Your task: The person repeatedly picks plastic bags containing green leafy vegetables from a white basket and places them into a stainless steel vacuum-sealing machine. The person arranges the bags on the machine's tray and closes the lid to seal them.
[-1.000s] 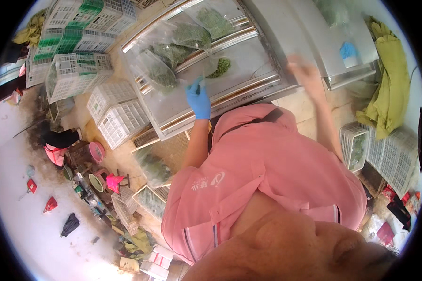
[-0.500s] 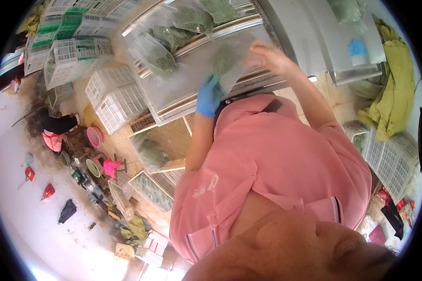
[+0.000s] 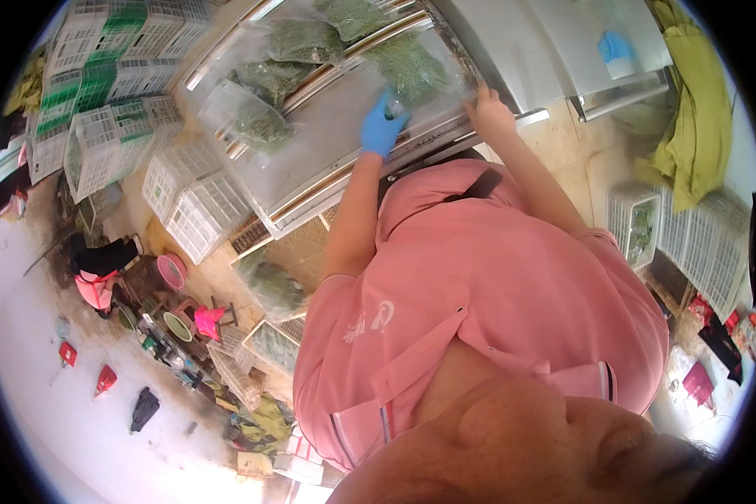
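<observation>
A clear plastic bag of green leafy herbs (image 3: pixel 407 65) lies flat on the metal bed (image 3: pixel 323 126) of a machine with long sealing bars. My left hand (image 3: pixel 383 128), in a blue glove, holds the bag's near left corner, with thumb and finger on either side of the plastic. My bare right hand (image 3: pixel 490 116) pinches the right corner near the bed's edge. To the left and behind, several similar filled bags (image 3: pixel 262 122) lie side by side across the far bar, their open ends hard to make out.
White plastic crates (image 3: pixel 202 214) stand on the floor at left, beside stacked white and green crates (image 3: pixel 126 134). A steel lid or cabinet (image 3: pixel 554 42) bearing a blue glove (image 3: pixel 615 52) is at right. Green cloth (image 3: pixel 693 118) hangs farther right. Another person (image 3: pixel 97 273) is far left.
The bag, held up between my hands before, now lies on the metal bed. My right hand has come down to its edge, and my view has shifted slightly.
</observation>
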### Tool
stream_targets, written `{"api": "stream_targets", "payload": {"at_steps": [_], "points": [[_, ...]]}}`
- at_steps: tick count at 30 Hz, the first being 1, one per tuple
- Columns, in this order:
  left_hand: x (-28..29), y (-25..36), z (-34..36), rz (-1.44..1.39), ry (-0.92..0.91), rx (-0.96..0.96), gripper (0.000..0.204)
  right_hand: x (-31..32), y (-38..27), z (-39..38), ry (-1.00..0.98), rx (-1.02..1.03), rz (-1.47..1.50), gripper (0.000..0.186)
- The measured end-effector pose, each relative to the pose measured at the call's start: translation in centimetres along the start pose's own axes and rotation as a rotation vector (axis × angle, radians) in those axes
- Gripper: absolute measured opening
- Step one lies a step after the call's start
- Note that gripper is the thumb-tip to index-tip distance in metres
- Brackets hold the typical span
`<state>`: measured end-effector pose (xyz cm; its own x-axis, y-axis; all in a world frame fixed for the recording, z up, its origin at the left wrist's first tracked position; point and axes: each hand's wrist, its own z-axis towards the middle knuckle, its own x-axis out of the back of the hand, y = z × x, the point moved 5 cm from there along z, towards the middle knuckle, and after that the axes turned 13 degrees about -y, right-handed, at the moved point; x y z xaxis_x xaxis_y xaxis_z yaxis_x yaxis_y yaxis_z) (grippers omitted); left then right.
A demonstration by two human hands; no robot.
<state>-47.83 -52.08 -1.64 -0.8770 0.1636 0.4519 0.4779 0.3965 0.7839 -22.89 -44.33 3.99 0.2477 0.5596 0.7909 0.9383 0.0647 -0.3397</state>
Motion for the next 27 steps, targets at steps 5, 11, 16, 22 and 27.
{"api": "stream_targets", "payload": {"at_steps": [5, 11, 16, 22, 27], "points": [[0.1, -0.4, -0.6, 0.094, -0.068, 0.034, 0.081, -2.3, 3.0, 0.3, 0.068, 0.001, 0.183, 0.054], [0.1, 1.6, -1.8, 0.283, -0.027, 0.044, 0.081, -2.5, 3.6, 0.8, 0.116, -0.049, 0.331, 0.059], [0.1, 1.9, -2.3, 0.282, -0.024, 0.08, 0.076, -4.0, 3.2, 1.1, 0.139, -0.24, 1.031, 0.042], [0.8, -0.1, -1.6, 0.199, 0.05, -0.051, 0.067, -2.3, 0.7, -1.9, -0.02, -0.309, 1.288, 0.02], [1.4, 1.8, -0.6, 0.083, 0.039, -0.012, 0.066, -3.4, 1.7, -1.7, -0.088, -0.347, 1.26, 0.027]]}}
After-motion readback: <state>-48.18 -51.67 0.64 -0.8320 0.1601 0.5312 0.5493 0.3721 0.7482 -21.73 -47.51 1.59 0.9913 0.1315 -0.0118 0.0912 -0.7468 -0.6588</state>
